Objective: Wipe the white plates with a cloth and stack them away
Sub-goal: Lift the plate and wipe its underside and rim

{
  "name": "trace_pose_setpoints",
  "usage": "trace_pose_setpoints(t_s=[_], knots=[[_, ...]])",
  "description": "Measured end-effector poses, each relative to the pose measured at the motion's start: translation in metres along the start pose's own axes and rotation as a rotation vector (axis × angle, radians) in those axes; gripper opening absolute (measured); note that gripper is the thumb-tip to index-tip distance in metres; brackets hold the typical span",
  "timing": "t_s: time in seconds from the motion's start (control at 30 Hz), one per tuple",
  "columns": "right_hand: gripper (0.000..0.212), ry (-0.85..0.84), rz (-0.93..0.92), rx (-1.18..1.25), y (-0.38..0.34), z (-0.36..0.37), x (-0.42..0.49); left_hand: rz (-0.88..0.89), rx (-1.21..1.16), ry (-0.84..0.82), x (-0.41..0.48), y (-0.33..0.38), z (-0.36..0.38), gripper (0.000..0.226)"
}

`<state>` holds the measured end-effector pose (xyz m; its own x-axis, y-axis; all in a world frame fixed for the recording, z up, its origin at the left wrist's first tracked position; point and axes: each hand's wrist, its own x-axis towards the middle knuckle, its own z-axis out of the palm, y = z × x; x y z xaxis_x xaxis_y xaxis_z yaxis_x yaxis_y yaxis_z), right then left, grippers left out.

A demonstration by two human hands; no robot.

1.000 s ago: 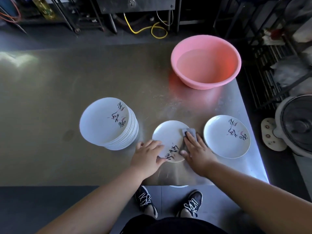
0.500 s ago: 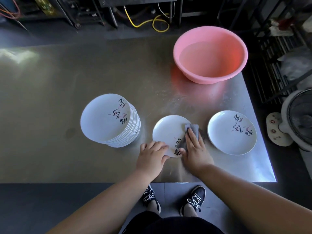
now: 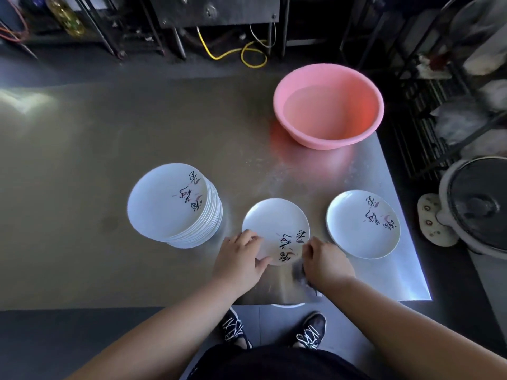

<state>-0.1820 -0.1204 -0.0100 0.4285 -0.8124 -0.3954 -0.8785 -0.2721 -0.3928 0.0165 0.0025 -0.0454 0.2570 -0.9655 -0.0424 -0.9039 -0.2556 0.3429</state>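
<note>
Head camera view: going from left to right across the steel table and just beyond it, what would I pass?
stack of white plates → middle white plate → right white plate → floor fan

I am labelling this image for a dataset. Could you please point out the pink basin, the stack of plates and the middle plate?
pink basin [image 3: 323, 141], head view, near outer wall.
stack of plates [image 3: 162, 207], head view, bare face of top plate.
middle plate [image 3: 271, 219], head view, bare white centre.
</note>
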Motion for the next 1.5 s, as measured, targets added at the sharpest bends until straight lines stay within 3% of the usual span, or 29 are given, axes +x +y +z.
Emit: trace_pose_setpoints(t_s=[0.07, 0.2, 0.4, 0.5, 0.63, 0.73, 0.8, 0.9, 0.97, 1.07, 1.17, 1.27, 1.37, 1.43, 1.5], knots=[[0.026, -0.076, 0.126, -0.033, -0.005, -0.015, 0.013, -0.127, 0.036, -0.023, 0.007, 0.004, -0.015, 0.048], [0.054, -0.233, 0.206, -0.112, -0.019, -0.025, 0.041, -0.368, 0.048, -0.183, 0.025, 0.007, -0.035, 0.045], [0.032, -0.345, 0.208, -0.123, -0.043, -0.036, 0.056, -0.490, -0.051, -0.401, 0.057, -0.002, -0.039, 0.054], [0.039, -0.431, 0.201, -0.169, -0.053, -0.046, 0.055, -0.550, -0.167, -0.437, 0.066, -0.004, -0.042, 0.064], [0.053, -0.309, 0.299, 0.112, -0.048, -0.055, 0.056, -0.645, -0.293, -0.403, 0.062, 0.007, -0.059, 0.086], [0.065, -0.151, 0.305, 0.373, -0.052, -0.081, 0.038, -0.733, -0.631, -0.218, 0.058, 0.021, -0.077, 0.107], [0.065, -0.007, 0.245, 0.562, -0.054, -0.099, 0.022, -0.741, -0.929, -0.040, 0.057, 0.032, -0.093, 0.089], [0.027, 0.130, 0.071, 0.767, -0.053, -0.124, -0.001, -0.634, -1.158, 0.131, 0.056, 0.051, -0.123, 0.035], [0.018, 0.130, -0.085, 0.805, -0.055, -0.141, -0.016, -0.581, -1.305, 0.165, 0.057, 0.059, -0.141, 0.018], [0.024, 0.190, -0.202, 0.592, -0.064, -0.166, -0.027, -0.533, -1.709, 0.115, 0.063, 0.067, -0.174, 0.043], [0.019, 0.279, -0.187, 0.272, -0.073, -0.192, -0.029, -0.429, -1.782, 0.018, 0.067, 0.068, -0.203, 0.058], [0.005, 0.412, -0.173, 0.406, -0.088, -0.219, -0.035, -0.412, -1.694, 0.012, 0.067, 0.074, -0.224, 0.046], [0.012, 0.566, -0.373, 0.577, -0.110, -0.235, -0.042, -0.361, -1.645, -0.002, 0.061, 0.090, -0.237, 0.042], [0.031, 0.613, -0.602, 0.289, -0.119, -0.234, -0.040, -0.314, -1.649, -0.008, 0.058, 0.099, -0.242, 0.041], [0.054, 0.629, -0.704, -0.093, -0.119, -0.220, -0.031, -0.266, -1.692, -0.015, 0.055, 0.106, -0.249, 0.041]])
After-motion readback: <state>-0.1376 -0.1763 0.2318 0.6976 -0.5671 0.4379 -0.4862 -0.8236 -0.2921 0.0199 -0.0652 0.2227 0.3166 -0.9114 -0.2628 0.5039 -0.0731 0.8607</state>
